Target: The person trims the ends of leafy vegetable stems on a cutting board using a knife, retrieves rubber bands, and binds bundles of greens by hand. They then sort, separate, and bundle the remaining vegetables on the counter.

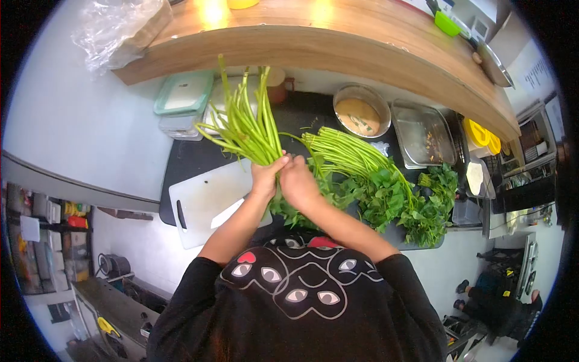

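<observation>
A bunch of long-stemmed leafy greens [253,130] stands up over the counter, its cut stem ends fanning away from me. My left hand [263,179] is wrapped round the stems, thumb on top. Close against it, my right hand [298,182] is closed on the same bunch, its fingertips hidden. Leaves hang below both hands. To the right lies a larger pile of the same greens [356,154], stems pointing left and leaves towards the right. Under my left forearm is a white cutting board [199,199], with a pale blade-like piece [227,213] on it, partly covered.
Behind the greens stand a round metal bowl [362,111] with brownish contents and a rectangular metal tray [425,136]. Lidded plastic containers [183,96] sit at the back left. A wooden shelf [289,45] overhangs the counter's far side. Another person [500,311] is at lower right.
</observation>
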Demonstrator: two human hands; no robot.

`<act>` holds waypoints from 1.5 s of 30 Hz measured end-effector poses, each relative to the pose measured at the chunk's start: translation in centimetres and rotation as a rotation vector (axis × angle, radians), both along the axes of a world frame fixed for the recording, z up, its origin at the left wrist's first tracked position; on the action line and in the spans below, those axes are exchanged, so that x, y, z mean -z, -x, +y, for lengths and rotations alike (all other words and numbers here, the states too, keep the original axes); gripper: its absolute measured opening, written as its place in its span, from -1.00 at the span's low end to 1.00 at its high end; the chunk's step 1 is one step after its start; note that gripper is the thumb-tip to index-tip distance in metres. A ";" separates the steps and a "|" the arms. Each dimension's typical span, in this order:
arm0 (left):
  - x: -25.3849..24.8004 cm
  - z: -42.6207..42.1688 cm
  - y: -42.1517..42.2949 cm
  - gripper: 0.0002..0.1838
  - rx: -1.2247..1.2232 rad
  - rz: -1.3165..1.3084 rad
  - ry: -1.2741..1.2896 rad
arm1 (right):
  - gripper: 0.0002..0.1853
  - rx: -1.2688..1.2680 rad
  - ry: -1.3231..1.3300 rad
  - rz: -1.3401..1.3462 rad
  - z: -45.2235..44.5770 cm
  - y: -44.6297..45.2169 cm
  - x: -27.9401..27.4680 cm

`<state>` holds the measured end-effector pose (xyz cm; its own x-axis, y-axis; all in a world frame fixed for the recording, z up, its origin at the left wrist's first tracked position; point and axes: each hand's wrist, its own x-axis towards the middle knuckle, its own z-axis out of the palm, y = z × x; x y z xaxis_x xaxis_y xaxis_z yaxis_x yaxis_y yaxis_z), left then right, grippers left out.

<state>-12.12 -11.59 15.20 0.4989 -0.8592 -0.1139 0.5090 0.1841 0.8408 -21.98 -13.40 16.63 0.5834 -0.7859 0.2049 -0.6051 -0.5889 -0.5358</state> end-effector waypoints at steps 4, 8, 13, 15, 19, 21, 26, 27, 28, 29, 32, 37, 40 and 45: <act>1.5 1.5 -1.4 -0.65 -0.019 -0.080 -0.101 | -0.62 -0.085 -0.089 0.054 2.6 -0.4 0.7; 2.9 3.0 -2.8 -0.68 -0.030 -0.193 -0.144 | -0.76 -0.237 0.100 0.017 -1.9 2.0 1.4; 2.3 2.9 -3.2 -0.68 0.026 -0.211 -0.135 | -0.72 0.269 -0.898 0.180 -8.6 4.7 6.9; 2.0 2.5 -3.1 -0.69 0.064 -0.227 -0.121 | -0.72 0.305 -0.987 -0.001 -6.7 4.5 9.8; 1.4 2.3 -2.9 -0.70 0.063 -0.278 -0.103 | -0.78 0.401 -1.064 -0.309 -6.6 5.2 7.6; 1.7 2.2 -3.3 -0.69 0.049 -0.244 -0.091 | -0.82 0.393 -1.121 -0.444 -8.5 6.3 7.8; 2.2 2.1 -3.4 -0.71 -0.031 -0.108 -0.068 | -0.48 0.424 -1.237 -0.411 -10.0 7.7 4.5; 2.1 2.0 -3.4 -0.73 -0.031 -0.098 -0.057 | -0.42 0.375 -1.260 -0.277 -9.1 7.2 3.6; 2.0 2.0 -3.3 -0.73 -0.020 -0.103 -0.068 | -0.36 0.324 -1.276 -0.144 -8.2 6.6 2.6; 1.9 2.1 -3.0 -0.73 -0.012 -0.112 -0.072 | -0.30 0.321 -1.207 -0.050 -6.9 5.9 1.4; 0.3 2.0 -2.5 -0.64 -0.041 -0.143 -0.101 | -0.24 0.145 -1.008 0.090 -6.4 5.5 5.2; 0.6 2.1 -3.6 -0.63 -0.031 -0.190 -0.054 | -0.52 0.315 -1.216 -0.400 -7.6 5.8 6.1; 0.7 2.0 -3.9 -0.64 -0.065 -0.162 -0.055 | -0.62 0.406 -1.342 -0.577 -7.8 6.0 3.8; 0.8 1.8 -4.8 -0.67 -0.143 -0.100 -0.074 | -0.76 0.390 -1.399 -0.837 -8.0 6.7 2.3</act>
<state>-7.30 -9.76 14.40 0.6271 -0.7700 -0.1177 0.3953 0.1844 0.8999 -28.70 -21.45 14.29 0.4219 -0.6814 -0.5980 0.1140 0.6943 -0.7106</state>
